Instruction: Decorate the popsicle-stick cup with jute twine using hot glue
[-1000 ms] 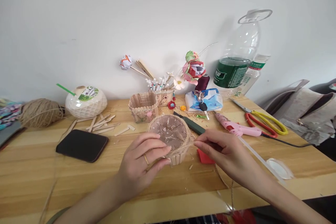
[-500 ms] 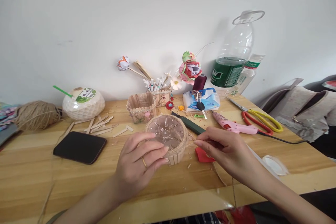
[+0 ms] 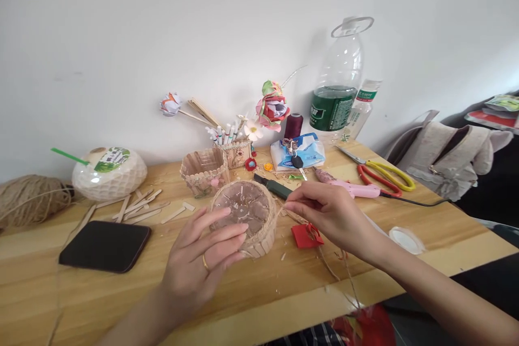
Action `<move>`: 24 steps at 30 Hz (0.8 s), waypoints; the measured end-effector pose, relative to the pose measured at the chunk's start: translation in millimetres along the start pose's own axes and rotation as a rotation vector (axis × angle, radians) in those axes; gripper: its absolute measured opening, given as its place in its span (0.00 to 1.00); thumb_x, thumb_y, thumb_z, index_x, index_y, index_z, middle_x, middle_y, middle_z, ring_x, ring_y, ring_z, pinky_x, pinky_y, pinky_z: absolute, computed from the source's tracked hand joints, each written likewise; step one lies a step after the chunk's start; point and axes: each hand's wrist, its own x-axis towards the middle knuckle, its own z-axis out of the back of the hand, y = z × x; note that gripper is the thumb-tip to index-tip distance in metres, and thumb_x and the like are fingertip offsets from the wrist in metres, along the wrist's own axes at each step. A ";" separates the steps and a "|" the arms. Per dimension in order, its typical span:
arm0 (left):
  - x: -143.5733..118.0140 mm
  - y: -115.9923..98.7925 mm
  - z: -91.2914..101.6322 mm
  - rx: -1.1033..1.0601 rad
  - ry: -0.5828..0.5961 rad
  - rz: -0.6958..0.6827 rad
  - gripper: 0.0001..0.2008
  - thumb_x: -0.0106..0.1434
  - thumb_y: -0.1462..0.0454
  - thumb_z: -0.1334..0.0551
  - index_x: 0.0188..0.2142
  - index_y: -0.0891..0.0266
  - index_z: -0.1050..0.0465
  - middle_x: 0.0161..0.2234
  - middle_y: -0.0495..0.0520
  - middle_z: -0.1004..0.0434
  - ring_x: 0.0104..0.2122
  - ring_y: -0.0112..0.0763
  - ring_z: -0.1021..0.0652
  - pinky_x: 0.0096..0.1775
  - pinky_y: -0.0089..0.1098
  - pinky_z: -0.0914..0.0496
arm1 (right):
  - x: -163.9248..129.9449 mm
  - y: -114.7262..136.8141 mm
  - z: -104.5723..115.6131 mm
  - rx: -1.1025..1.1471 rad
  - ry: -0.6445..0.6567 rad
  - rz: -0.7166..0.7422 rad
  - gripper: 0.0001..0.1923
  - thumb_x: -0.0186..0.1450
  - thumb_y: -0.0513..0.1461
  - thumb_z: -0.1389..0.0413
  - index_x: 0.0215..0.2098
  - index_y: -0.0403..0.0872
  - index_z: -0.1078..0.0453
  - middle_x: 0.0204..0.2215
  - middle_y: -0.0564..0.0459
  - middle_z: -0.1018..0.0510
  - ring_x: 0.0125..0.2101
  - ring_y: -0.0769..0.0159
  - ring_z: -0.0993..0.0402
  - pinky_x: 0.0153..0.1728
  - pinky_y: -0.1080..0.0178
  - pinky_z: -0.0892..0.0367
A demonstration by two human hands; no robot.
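Two parts of the work look done on our round container (image 3: 261, 247): wooden slats line its side and twine (image 3: 272, 220) rings its rim. We judge the wrap unfinished, since our right hand (image 3: 286, 206) pinches a loose strand beside the rim. Our left hand (image 3: 205, 254) grasps the near left edge, fingers over the top, thumb against the side. We see clear ribbed plastic within the rim. It sits on the table (image 3: 227, 305), just before an open scalloped box (image 3: 195, 186); behind, a patterned pot (image 3: 240, 157) holds markers (image 3: 227, 135).

Left grip (image 3: 197, 265) on round basket (image 3: 252, 208)
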 end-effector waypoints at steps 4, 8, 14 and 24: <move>-1.2 1.4 0.9 0.001 0.013 -0.012 0.09 0.61 0.72 0.39 0.39 0.61 0.28 0.36 0.52 0.17 0.49 0.36 0.25 0.54 0.41 0.35 | 3.5 1.0 0.1 -0.008 0.000 0.029 0.08 0.64 0.38 0.44 0.28 0.45 0.28 0.23 0.55 0.25 0.24 0.72 0.33 0.25 0.69 0.39; -1.5 2.2 1.9 -0.001 0.024 -0.004 0.10 0.60 0.72 0.39 0.40 0.59 0.28 0.36 0.51 0.17 0.49 0.36 0.24 0.54 0.42 0.34 | 7.0 3.7 0.6 -0.016 0.027 0.027 0.06 0.63 0.37 0.43 0.28 0.45 0.28 0.24 0.55 0.25 0.26 0.72 0.31 0.27 0.69 0.38; -1.3 4.2 2.4 -0.023 0.032 -0.005 0.08 0.62 0.71 0.40 0.39 0.58 0.28 0.36 0.51 0.17 0.48 0.35 0.24 0.54 0.41 0.33 | 11.8 3.0 0.3 -0.063 0.037 0.026 0.06 0.63 0.37 0.42 0.28 0.44 0.28 0.23 0.56 0.26 0.25 0.71 0.32 0.27 0.68 0.39; 0.3 5.9 4.3 -0.036 0.048 -0.020 0.06 0.63 0.71 0.41 0.38 0.59 0.28 0.36 0.50 0.17 0.48 0.34 0.23 0.53 0.39 0.33 | 20.5 2.8 0.5 -0.179 -0.014 0.104 0.06 0.61 0.37 0.39 0.27 0.44 0.27 0.21 0.56 0.26 0.24 0.72 0.33 0.27 0.68 0.40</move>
